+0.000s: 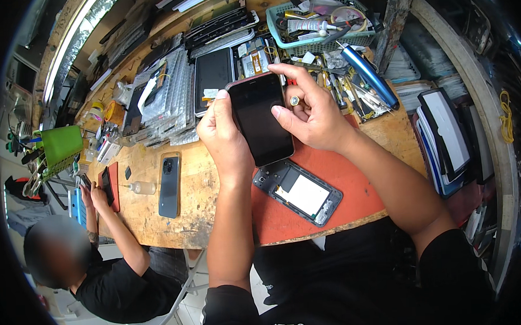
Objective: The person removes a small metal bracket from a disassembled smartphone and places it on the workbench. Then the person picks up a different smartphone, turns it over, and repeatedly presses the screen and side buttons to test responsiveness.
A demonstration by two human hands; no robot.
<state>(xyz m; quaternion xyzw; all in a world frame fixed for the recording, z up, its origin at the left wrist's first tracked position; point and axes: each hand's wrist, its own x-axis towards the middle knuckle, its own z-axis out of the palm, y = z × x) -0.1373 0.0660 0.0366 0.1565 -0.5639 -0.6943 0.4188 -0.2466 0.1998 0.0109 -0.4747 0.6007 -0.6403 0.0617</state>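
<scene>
A smartphone point(263, 124) with a dark, black screen is held up over the workbench, its screen toward me. My left hand point(227, 138) grips its left side, thumb along the edge and the other fingers hidden behind. My right hand point(316, 110) holds the right side; the index finger reaches the top corner and the thumb lies at the screen's right edge. A ring shows on one right finger. Below the smartphone, an opened phone body point(302, 191) with a white panel lies tilted on the red mat point(357, 187), its upper end close under the held phone.
Left on the wooden bench point(140, 214) lie another phone point(169, 187) and a small clear bottle point(142, 188). Behind are bubble-wrapped parts point(168, 102), a tool basket point(325, 43) and a blue cylindrical tool point(368, 76). A co-worker point(120, 279) handles a device at far left.
</scene>
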